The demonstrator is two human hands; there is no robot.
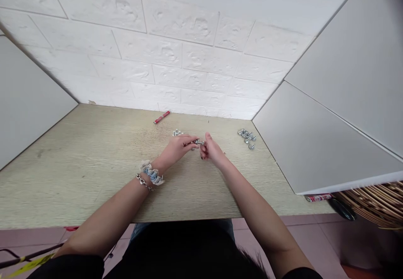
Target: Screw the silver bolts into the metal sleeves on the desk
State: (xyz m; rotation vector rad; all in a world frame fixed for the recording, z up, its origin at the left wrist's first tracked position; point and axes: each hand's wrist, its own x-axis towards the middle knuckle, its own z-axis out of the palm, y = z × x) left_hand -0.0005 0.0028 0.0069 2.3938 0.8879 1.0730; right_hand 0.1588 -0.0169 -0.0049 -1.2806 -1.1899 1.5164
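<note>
A small silver bolt [199, 142] lies sideways between my two hands, over the middle of the table. My left hand [179, 146] pinches its left end between thumb and fingers; a dark part shows at the fingertips. My right hand [214, 151] is at the bolt's right end, with its thumb raised away from the curled fingers. The fingers are close to the bolt's end, and I cannot tell whether they touch it. Behind my left hand stands a group of small silver bolts [176, 132], partly hidden by the hand.
Several silver metal fasteners [247, 135] lie in a pile on the right of the wooden table [103, 157]. A red marker-like tube [161, 117] lies near the white brick-patterned wall [189, 56]. Grey panels [330, 123] flank the table. A woven basket [374, 203] is at the right edge.
</note>
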